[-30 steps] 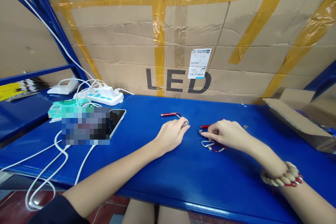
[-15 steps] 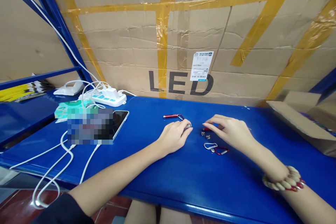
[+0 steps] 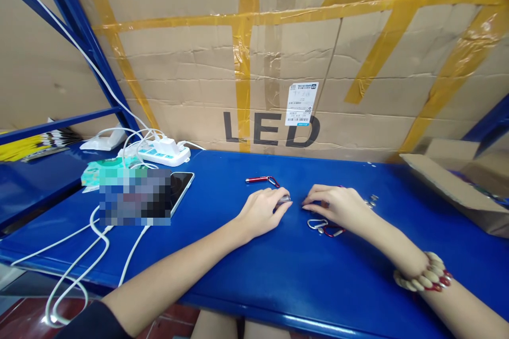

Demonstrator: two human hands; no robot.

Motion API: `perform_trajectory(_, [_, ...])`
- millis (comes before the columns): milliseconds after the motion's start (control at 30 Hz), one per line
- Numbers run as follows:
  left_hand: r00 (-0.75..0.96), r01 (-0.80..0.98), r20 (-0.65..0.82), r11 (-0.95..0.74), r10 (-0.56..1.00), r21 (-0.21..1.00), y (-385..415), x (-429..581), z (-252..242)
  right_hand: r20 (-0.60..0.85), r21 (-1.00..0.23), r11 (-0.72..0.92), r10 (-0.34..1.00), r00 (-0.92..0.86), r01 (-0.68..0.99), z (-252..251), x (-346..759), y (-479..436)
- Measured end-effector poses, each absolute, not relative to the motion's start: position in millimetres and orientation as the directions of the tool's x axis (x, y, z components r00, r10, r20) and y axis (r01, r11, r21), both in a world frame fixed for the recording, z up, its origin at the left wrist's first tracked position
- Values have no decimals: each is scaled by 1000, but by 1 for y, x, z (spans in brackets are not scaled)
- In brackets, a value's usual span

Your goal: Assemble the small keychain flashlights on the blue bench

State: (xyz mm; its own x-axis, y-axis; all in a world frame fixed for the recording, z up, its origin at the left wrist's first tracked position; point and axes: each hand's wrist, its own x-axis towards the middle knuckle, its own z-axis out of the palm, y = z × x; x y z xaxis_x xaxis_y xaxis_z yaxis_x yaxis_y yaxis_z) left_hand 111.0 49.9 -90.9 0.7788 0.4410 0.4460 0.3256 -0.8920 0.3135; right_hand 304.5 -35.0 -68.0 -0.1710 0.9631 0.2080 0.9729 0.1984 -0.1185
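Observation:
My left hand (image 3: 262,213) rests on the blue tabletop, closed around a small, shiny grey piece (image 3: 283,199) that shows between thumb and forefinger. To its right, my right hand (image 3: 334,205) is held low over the table, thumb and fingertips drawn together; whatever they pinch is too small or hidden to name. Below that hand lie a silver carabiner (image 3: 317,224) and a red carabiner (image 3: 334,232), the latter partly covered by the hand. A slim red tube with a red carabiner clip (image 3: 260,179) lies beyond my left hand.
Tiny metal bits (image 3: 371,201) lie right of my right hand. An open cardboard box (image 3: 445,180) stands at the right, a large taped carton (image 3: 191,79) behind. Leftward are a phone (image 3: 182,188), a power strip (image 3: 169,154) and loose white cables (image 3: 101,233).
My right hand has shifted slightly left and down, now covering the spot where small metal bits and a red piece showed. My left hand keeps the grey piece. The view has tilted slightly.

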Motion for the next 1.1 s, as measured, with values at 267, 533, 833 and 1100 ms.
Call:
perform_trajectory(267, [773, 287, 466, -893, 429, 346, 50, 112, -89, 218, -134, 50, 976, -20, 990, -65, 295, -38])
perform_trajectory(533, [775, 330, 443, -887, 450, 323, 49, 113, -87, 291, -246, -21, 952, 94, 969, -62, 298, -37])
perform_trajectory(833, [774, 330, 429, -875, 466, 354, 46, 113, -86, 528, -708, 132, 752, 395, 694, -46, 297, -43])
perform_trajectory(1100, [726, 230, 478, -829, 495, 510, 46, 112, -85, 436, -870, 190, 726, 531, 455, -44, 294, -44])
